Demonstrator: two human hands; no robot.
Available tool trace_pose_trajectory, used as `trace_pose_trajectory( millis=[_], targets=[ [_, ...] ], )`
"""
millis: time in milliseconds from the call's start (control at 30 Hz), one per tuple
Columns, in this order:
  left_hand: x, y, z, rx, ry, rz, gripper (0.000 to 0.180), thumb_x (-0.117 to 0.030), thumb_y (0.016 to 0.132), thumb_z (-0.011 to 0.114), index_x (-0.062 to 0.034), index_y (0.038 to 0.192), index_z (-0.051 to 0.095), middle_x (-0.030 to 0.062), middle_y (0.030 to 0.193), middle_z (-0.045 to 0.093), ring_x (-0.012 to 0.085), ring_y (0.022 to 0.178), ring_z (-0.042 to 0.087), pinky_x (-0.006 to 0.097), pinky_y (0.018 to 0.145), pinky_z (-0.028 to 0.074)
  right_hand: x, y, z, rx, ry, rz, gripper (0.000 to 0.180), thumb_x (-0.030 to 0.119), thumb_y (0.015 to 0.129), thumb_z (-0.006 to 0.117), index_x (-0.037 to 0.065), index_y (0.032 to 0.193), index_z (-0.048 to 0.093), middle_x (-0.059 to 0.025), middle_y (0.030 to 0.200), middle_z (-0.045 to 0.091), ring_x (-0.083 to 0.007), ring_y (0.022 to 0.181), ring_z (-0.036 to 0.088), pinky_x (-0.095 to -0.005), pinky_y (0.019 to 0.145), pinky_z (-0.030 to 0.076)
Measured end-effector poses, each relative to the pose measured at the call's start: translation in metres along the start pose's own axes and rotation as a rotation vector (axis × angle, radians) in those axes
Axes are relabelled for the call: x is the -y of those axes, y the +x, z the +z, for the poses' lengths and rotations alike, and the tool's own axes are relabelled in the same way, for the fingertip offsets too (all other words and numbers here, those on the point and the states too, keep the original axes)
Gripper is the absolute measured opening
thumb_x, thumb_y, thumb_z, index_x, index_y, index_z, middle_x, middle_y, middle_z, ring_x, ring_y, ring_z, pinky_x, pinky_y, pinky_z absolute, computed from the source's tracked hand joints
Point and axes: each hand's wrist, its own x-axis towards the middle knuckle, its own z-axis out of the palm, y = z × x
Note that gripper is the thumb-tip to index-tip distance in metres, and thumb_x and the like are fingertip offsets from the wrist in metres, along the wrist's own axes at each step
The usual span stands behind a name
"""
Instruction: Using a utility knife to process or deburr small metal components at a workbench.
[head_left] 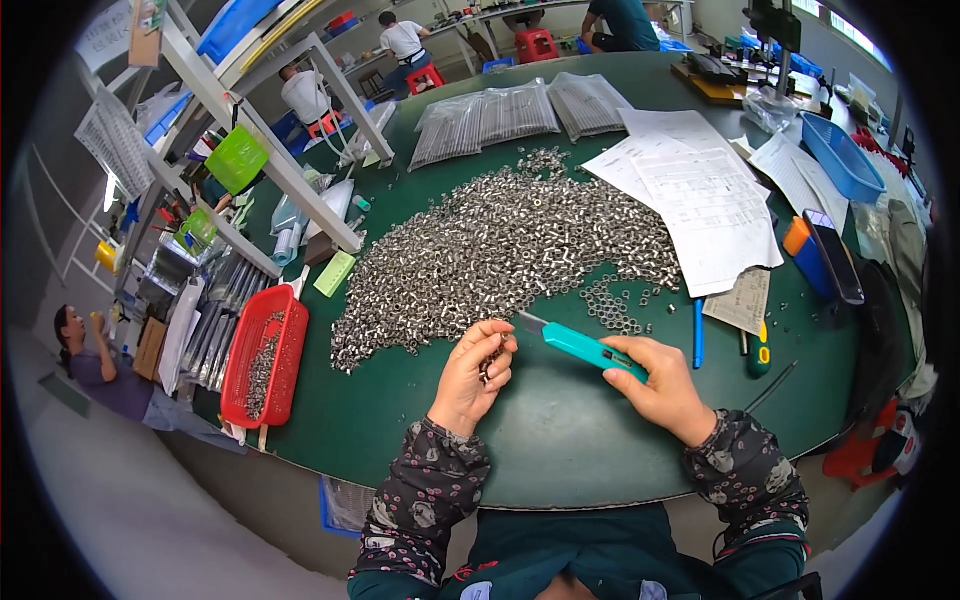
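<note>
In my right hand [660, 388] is a teal utility knife [582, 347], its blade pointing left toward the fingertips of my other hand. Several small metal rings are held in the curled fingers of my left hand [474, 374]; one sits near the thumb and index fingertips, close to the blade tip. Whether the blade touches it I cannot tell. Beyond both hands spreads a large heap of small silvery metal rings [500, 245] on the green table [560, 440]. A looser patch of rings [612, 305] lies just past the knife.
A red basket [290, 350] with metal rings stands at the left edge. Bagged rods [515, 113] lie at the back. On the right are papers [705, 195], a blue pen [698, 335], a phone [834, 255] and a blue tray [842, 158]. A shelf frame rises left; other people sit beyond.
</note>
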Motion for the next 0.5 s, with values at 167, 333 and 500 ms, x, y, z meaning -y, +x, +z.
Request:
trace_pose_trajectory(
  millis=[167,333,500],
  targets=[
    [0.0006,0.0010,-0.0055,0.041,-0.026,-0.026,0.013,-0.008,0.087,0.045,-0.0031,0.096,0.052,0.0047,0.078,0.052,0.0031,0.049,0.035,0.015,0.037,0.025,-0.0002,0.0009,0.0007,0.109,-0.067,0.035,0.029,0.018,0.075,0.062,0.003,0.099,0.057,-0.0145,0.081,0.059,-0.0298,0.072,0.058,-0.0347,0.062,0.046],
    [0.0021,0.0008,-0.0095,-0.007,0.041,-0.003,0.011,-0.009,0.088,0.047,-0.0043,0.096,0.052,0.0031,0.075,0.052,0.0024,0.049,0.034,0.014,0.037,0.026,-0.0048,0.0018,0.0029,0.155,-0.053,0.026,0.028,0.021,0.076,0.060,0.004,0.098,0.058,-0.0144,0.080,0.059,-0.0302,0.072,0.058,-0.0363,0.063,0.045],
    [0.0045,0.0011,-0.0063,-0.012,0.105,0.024,0.011,-0.011,0.088,0.048,-0.0042,0.095,0.052,0.0012,0.073,0.051,0.0017,0.048,0.034,0.014,0.037,0.026,-0.0052,0.0015,0.0023,0.212,-0.060,0.052,0.028,0.022,0.077,0.059,0.005,0.099,0.058,-0.0151,0.081,0.059,-0.0308,0.071,0.057,-0.0364,0.063,0.045]
  ],
)
